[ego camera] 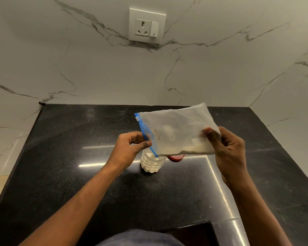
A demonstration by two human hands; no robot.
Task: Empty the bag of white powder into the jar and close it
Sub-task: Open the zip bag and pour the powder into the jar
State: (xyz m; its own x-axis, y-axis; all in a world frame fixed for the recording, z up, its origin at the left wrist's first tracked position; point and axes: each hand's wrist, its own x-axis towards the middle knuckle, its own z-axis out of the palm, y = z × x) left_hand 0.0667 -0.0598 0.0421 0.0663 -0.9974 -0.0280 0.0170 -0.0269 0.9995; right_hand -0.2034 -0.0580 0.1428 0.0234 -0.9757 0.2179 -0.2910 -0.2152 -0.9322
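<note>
A clear zip bag (176,129) with a blue zip strip is held flat above the black counter (69,157), its zip end pointing left and down. A little white powder lies along its lower right edge. My left hand (130,148) pinches the blue strip; my right hand (228,148) grips the bag's closed right corner. Right under the strip's lower end stands an open clear ribbed jar (150,163), nearly full of white powder. A red lid (175,158) lies on the counter just right of the jar, mostly hidden by the bag.
A marble wall rises behind the counter, with a white socket and switch plate (147,25) on it. The counter's left edge drops off to a pale floor; its front edge has a cut-out at the lower right.
</note>
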